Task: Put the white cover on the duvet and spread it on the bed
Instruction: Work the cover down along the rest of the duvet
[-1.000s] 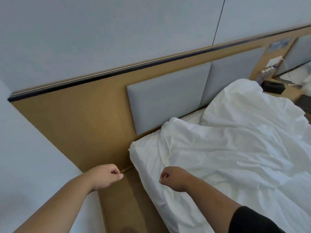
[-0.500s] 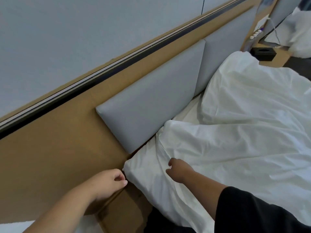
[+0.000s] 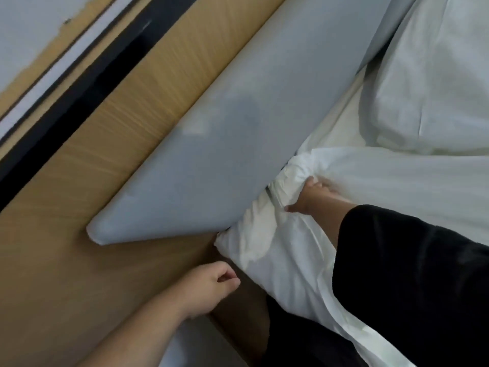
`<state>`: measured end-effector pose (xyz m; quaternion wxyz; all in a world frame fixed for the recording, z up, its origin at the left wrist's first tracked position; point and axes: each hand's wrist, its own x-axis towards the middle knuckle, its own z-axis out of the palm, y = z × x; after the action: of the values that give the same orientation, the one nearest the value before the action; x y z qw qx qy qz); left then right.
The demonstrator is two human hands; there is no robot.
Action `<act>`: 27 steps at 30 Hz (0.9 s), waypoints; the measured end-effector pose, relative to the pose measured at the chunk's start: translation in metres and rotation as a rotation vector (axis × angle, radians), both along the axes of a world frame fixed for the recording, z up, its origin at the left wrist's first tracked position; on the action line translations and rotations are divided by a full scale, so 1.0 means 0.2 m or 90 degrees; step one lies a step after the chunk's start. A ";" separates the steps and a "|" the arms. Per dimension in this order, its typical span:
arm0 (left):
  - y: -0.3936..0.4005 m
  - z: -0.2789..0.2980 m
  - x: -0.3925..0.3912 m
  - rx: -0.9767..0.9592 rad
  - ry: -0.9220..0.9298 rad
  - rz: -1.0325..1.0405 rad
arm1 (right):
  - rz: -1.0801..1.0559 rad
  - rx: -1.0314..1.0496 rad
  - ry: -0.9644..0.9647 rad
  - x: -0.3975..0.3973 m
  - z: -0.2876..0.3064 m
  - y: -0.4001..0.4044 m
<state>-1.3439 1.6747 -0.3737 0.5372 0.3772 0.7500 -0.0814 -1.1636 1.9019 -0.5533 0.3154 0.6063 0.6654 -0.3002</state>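
The white covered duvet [image 3: 397,181] lies rumpled across the bed [image 3: 254,250], its near corner bunched close to the grey headboard pad. My right hand [image 3: 311,198] grips that bunched corner of the duvet, fingers dug into the cloth next to the pad. My left hand [image 3: 211,284] hangs beside the bed's corner with loosely curled fingers and holds nothing. A second mound of white bedding [image 3: 434,83] lies further up the bed at the top right.
A grey padded headboard panel [image 3: 225,144] runs diagonally along the wooden wall board [image 3: 79,207]. A dark strip [image 3: 87,83] tops the wood. My black sleeve [image 3: 412,274] covers the lower right. A wooden ledge sits beside the bed's corner.
My right hand has moved up the bed and taken hold of the duvet's corner at the headboard. The view has swung closer and tilted. My left hand has hardly moved.
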 end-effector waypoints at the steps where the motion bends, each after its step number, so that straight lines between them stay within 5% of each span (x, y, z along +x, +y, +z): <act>1: 0.00 -0.03 -0.03 -0.015 0.007 -0.002 | 0.041 -0.007 -0.026 -0.02 -0.06 -0.04; 7: 0.04 -0.14 -0.18 -0.072 0.075 -0.054 | 0.137 0.182 0.007 0.05 -0.24 -0.25; 11: 0.15 -0.15 -0.11 -0.048 0.065 -0.080 | -0.003 0.156 0.159 0.17 -0.14 -0.27; 14: 0.24 -0.15 -0.03 0.013 -0.034 0.022 | -0.149 0.170 0.309 0.27 0.07 -0.31; 21: 0.55 0.06 0.10 0.120 -0.243 0.436 | -0.259 0.302 0.517 0.50 0.66 -0.70; 27: 0.68 0.29 0.26 -0.123 -0.499 0.261 | -0.281 0.464 0.579 0.46 1.06 -1.02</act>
<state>-1.2927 1.8113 -0.3155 0.8183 0.1714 0.5383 0.1059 -1.0720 1.6988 -0.3412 -0.2959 0.6100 0.6517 -0.3402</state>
